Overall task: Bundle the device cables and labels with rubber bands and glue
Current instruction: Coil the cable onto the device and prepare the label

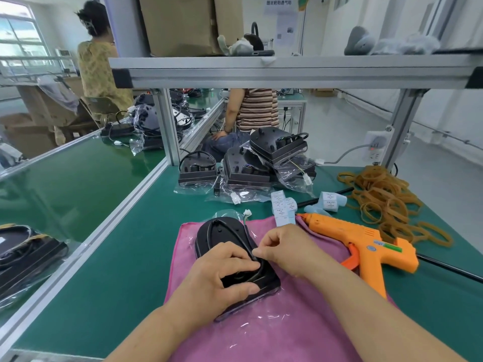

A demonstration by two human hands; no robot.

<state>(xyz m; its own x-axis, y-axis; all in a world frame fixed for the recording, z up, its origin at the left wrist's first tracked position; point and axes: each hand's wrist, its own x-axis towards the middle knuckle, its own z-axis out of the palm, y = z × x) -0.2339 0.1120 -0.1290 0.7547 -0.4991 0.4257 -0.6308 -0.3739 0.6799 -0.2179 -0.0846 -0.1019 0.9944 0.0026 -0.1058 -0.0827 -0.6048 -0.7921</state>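
A black device (pixel 222 236) in a clear plastic bag lies on a pink cloth (pixel 287 322) in front of me. Its black cable (pixel 236 237) loops over the top face. My left hand (pixel 222 275) grips the near end of the device, fingers curled over the coiled cable. My right hand (pixel 283 248) pinches the cable at the device's right edge. An orange glue gun (pixel 366 244) lies on its side just right of my right hand. Strips of white labels (pixel 283 207) lie behind the cloth. A heap of tan rubber bands (pixel 386 202) sits at the right.
Several more bagged black devices (pixel 245 165) are stacked at the back of the green table (pixel 117 270). An aluminium shelf frame (pixel 287 71) crosses overhead, its posts standing at the table's back. Two people sit beyond it. More devices (pixel 26 254) lie on the bench at left.
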